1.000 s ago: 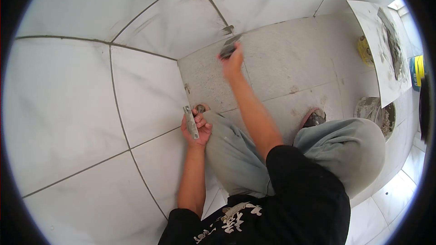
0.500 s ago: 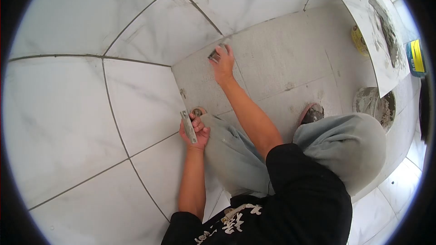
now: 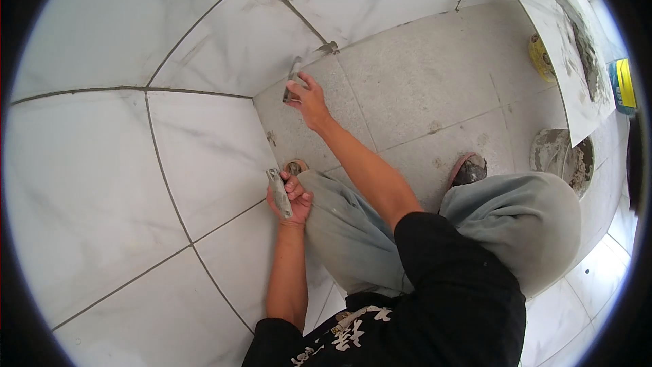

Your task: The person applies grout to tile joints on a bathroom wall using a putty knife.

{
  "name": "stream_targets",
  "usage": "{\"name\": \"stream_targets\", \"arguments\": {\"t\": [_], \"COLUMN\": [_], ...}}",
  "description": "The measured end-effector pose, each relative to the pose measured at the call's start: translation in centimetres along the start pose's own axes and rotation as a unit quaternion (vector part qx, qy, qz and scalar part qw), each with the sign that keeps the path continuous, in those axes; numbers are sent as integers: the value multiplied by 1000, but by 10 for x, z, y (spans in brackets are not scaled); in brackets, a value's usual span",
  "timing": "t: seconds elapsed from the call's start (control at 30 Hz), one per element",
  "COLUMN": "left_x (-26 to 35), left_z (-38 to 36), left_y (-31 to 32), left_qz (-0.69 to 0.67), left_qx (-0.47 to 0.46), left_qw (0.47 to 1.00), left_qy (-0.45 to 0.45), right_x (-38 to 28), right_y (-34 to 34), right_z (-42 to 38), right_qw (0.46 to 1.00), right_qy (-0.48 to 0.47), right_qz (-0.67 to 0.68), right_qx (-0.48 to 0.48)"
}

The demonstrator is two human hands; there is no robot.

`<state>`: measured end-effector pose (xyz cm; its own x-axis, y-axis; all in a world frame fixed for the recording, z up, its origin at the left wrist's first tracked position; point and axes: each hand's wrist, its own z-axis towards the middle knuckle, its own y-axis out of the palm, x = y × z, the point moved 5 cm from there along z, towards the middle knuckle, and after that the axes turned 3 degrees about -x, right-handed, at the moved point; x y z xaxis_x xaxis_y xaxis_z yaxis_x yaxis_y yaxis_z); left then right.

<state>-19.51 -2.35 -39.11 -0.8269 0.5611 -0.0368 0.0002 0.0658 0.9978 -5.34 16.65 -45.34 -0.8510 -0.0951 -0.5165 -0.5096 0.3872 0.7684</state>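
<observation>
My right hand is closed around a small flat scraper, its blade upright close to the wall tile at the corner. Just past it, a dab of grey grout sits at the foot of the wall joint. Low against the left wall, my left hand grips a flat, grout-smeared plate like a scraper blade, palm up beside my knee. Dark grey lines run along the joints of the white marbled wall tiles.
A white board with a heap of grey grout rests over a mortar-caked bucket. Behind it are a yellow roll and a blue-and-yellow container. My shoes stand on the grey floor tiles.
My right hand has moved left and slightly down with the scraper, away from the joint's foot, where a grout dab now shows. My left hand has tilted its plate slightly.
</observation>
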Motion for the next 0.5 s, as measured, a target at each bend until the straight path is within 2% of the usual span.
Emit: {"name": "stream_targets", "arguments": {"t": [0.07,0.2,0.27,0.5], "left_x": [-3,-3,-6,-8], "left_z": [-2,-1,6,3], "left_y": [2,9,10,10], "left_qz": [15,19,21,28], "left_qx": [-8,2,-9,20], "left_qw": [1000,1000,1000,999], "left_qy": [10,13,6,8], "right_x": [-5,-53,-63,-72], "right_y": [-21,-44,-48,-37], "right_z": [-6,-1,11,30], "right_qw": [984,981,972,969], "right_qy": [-1,-4,33,55], "right_qz": [180,194,224,239], "right_qx": [-11,4,68,36]}}
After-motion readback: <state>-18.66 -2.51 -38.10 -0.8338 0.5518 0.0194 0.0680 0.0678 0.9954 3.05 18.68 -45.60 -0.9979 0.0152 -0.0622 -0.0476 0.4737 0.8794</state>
